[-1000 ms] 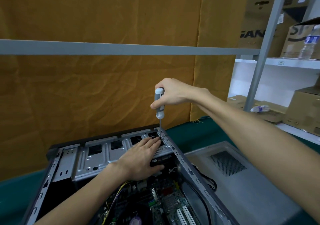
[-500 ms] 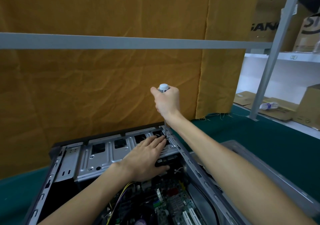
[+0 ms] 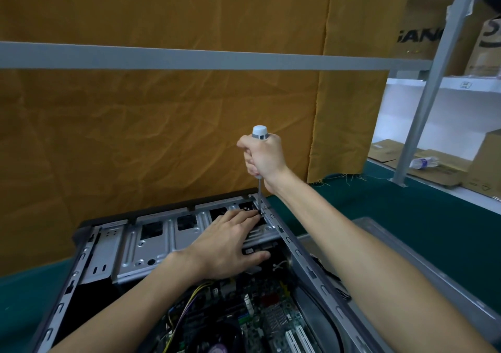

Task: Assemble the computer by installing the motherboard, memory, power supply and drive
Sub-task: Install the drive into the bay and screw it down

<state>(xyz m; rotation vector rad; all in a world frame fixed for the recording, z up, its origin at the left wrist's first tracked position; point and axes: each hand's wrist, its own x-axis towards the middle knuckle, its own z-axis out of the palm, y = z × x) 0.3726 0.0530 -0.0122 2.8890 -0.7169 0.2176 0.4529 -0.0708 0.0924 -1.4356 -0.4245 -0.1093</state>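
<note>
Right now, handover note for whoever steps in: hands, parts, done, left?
Right hand grips the screwdriver upright, tip at the far right corner of the drive cage.
Left hand lies flat on the cage, fingers beside the tip.
Motherboard sits in the open case, cables attached.
Side panel lies on the table to the right.
Left: finish this screw. Memory and power supply cannot be confirmed.

I saw a mustard-yellow cloth (image 3: 162, 124) behind the grey case (image 3: 151, 241). The table cover (image 3: 379, 203) was dark green; the screwdriver (image 3: 260, 133) had a white cap.
</note>
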